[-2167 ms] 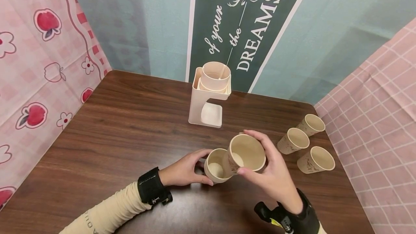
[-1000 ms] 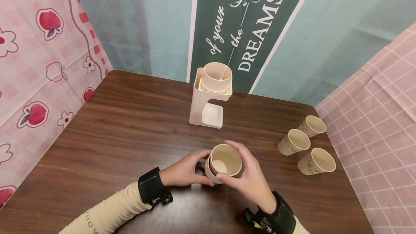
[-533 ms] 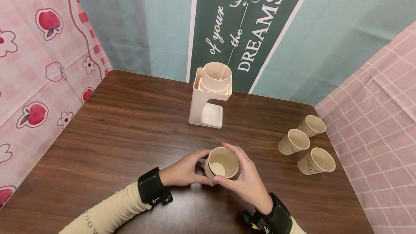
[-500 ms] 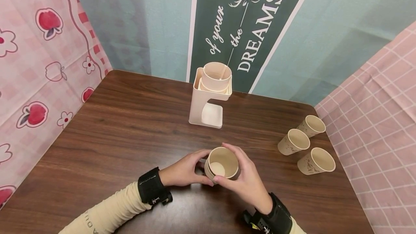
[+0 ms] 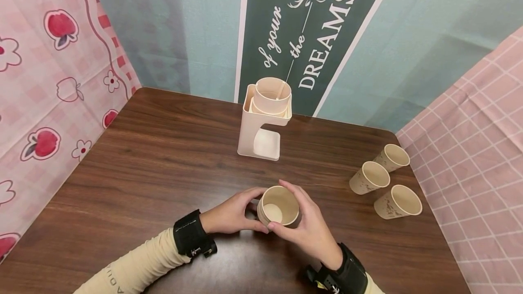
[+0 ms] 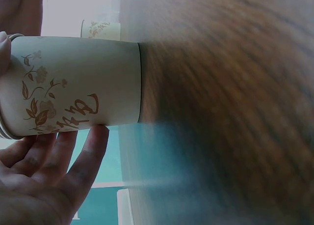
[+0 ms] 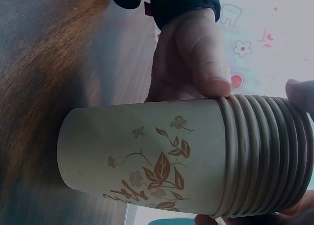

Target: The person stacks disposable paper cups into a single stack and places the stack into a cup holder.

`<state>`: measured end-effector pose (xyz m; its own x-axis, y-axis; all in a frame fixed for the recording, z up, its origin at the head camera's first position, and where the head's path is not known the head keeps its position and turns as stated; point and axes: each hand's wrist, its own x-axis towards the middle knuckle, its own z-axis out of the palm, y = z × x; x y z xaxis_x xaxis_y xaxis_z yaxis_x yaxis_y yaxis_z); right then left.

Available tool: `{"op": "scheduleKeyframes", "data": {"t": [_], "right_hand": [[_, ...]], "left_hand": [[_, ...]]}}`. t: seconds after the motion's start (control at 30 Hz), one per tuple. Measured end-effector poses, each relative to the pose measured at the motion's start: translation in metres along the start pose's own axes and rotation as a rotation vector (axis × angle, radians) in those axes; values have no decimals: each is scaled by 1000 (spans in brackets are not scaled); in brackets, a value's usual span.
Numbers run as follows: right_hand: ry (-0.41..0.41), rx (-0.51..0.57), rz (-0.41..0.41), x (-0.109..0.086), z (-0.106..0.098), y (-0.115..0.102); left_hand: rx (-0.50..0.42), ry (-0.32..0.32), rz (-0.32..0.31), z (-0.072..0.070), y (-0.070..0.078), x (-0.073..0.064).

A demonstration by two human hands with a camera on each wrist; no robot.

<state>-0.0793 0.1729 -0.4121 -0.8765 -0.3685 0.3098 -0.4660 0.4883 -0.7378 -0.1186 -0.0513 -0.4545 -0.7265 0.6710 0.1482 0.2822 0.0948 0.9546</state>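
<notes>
A stack of nested beige paper cups [image 5: 288,196] stands upright at the table's near middle, between both hands. In the right wrist view the stacked cups [image 7: 147,156] show several rims close together and a brown flower print on the lowest one. My left hand [image 5: 230,214] grips the stack from the left, thumb in front and fingers behind. From the right, my right hand [image 5: 308,223] holds the topmost cup near its rim, thumb at the front. The base of the lowest cup [image 6: 83,82] is right at the tabletop in the left wrist view.
Three single paper cups stand at the right: a back cup [image 5: 390,160], a middle cup [image 5: 367,179] and a front cup [image 5: 392,204]. A pale pink stand [image 5: 246,135] with a round container [image 5: 271,101] on top is at the back. Cloth-covered walls surround the dark wooden table [image 5: 163,158].
My right hand has moved left with a paper cup, lowered it into the stack and pushed it down until it sits nested. The left hand has stayed around the stack.
</notes>
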Motion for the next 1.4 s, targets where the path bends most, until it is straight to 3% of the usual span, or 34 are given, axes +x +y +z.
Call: {"op": "scheduleKeyframes", "data": {"t": [0.73,1.03,1.4], "right_hand": [[-8,22,-36,-3,-7,1],[66,42,-88,-1,-21,5],[211,64,-70,-4,-48,6]], "left_hand": [[10,6,15,0,-1,-1],[12,12,9,1,-2,0],[12,15,-11,1,-1,-1]]}}
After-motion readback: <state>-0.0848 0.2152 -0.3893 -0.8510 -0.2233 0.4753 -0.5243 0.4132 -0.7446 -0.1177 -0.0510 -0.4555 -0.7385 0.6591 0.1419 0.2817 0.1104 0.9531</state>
